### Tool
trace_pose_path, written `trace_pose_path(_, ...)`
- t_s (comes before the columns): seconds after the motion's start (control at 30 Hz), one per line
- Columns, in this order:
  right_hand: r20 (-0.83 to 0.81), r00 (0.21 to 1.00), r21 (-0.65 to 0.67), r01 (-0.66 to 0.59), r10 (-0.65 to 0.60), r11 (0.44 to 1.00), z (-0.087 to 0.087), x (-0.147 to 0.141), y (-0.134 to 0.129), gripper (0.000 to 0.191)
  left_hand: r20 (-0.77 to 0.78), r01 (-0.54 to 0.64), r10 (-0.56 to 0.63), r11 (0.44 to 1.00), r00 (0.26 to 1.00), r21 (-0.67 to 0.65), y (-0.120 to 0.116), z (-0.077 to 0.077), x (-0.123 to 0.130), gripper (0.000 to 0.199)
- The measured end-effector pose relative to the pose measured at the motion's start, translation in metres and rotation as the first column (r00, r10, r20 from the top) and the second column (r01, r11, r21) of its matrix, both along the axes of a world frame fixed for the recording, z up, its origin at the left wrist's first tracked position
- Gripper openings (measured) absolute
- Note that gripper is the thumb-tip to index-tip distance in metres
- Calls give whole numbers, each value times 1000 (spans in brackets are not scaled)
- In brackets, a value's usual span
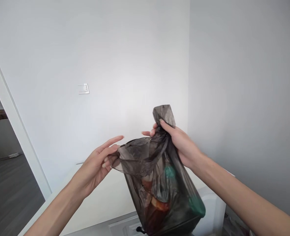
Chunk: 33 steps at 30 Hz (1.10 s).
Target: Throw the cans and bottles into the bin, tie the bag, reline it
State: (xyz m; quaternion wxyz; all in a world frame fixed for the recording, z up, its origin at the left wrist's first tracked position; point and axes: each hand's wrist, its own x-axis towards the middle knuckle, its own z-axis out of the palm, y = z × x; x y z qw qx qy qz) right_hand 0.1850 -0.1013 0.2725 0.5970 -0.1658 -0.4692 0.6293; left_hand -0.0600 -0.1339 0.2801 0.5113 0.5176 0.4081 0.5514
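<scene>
A thin, dark see-through plastic bag point(157, 183) hangs between my hands, with green and orange-brown items showing dimly inside; their kinds cannot be made out. My right hand point(181, 141) is wrapped round the bag's gathered neck, and a flap of plastic sticks up above the thumb. On the other side my left hand point(98, 164) pinches the edge of the bag's mouth between thumb and fingers, the index finger stretched out. Plastic is pulled taut from that pinch toward the neck. The bag's lower end reaches the bottom of the view.
Behind the bag stands a white surface point(103, 203) with a grey panelled front and a dark knob point(140, 230). A light switch point(83, 88) is on the wall. At the left a doorway frame point(19, 121) opens onto a dark floor point(9, 193). Walls meet in a corner at right.
</scene>
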Motion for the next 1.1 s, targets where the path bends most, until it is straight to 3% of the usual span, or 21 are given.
trace_pose_path(0.13,-95,994,-61,-51,45,997,-17,27,6,22,135,-131,123,990,983,57,-4,-4,-8,35)
trace_pose_path(0.27,-151,988,-126,-59,40,990,-35,38,26,14,222,-151,115,977,968,153,5,0,-11,26)
trace_pose_path(0.37,-130,991,-92,-21,9,996,-50,34,35,17,201,-141,100,968,975,206,13,-1,-7,21)
trace_pose_path(0.47,104,992,22,67,-69,998,-62,20,34,32,85,-52,36,980,996,193,20,-3,7,19)
trace_pose_path(0.57,450,887,124,50,-101,991,-70,-3,27,58,-58,77,-67,980,996,184,23,-2,26,17)
trace_pose_path(0.63,560,824,197,-30,-87,980,-74,-20,24,48,-153,161,-132,967,979,198,23,-1,35,16)
trace_pose_path(0.7,568,817,283,-77,-102,956,-78,-35,23,27,-254,216,-158,951,954,219,23,-3,39,16)
trace_pose_path(0.73,549,827,313,-69,-121,947,-80,-40,22,26,-294,209,-132,946,947,248,23,-7,39,18)
trace_pose_path(0.8,509,847,319,-16,-156,948,-84,-47,23,32,-329,83,44,928,943,364,23,-21,33,23)
trace_pose_path(0.87,487,856,282,32,-172,959,-88,-50,25,33,-291,-115,295,854,910,507,25,-44,24,36)
trace_pose_path(0.93,466,870,237,54,-162,970,-92,-51,25,34,-269,-254,460,792,846,556,28,-69,15,56)
trace_pose_path(1.0,425,897,189,43,-121,981,-93,-54,23,32,-358,-258,449,844,818,470,31,-90,7,73)
trace_pose_path(1.1,399,916,126,-11,-41,992,-92,-61,16,29,-541,-77,173,977,823,196,30,-110,5,74)
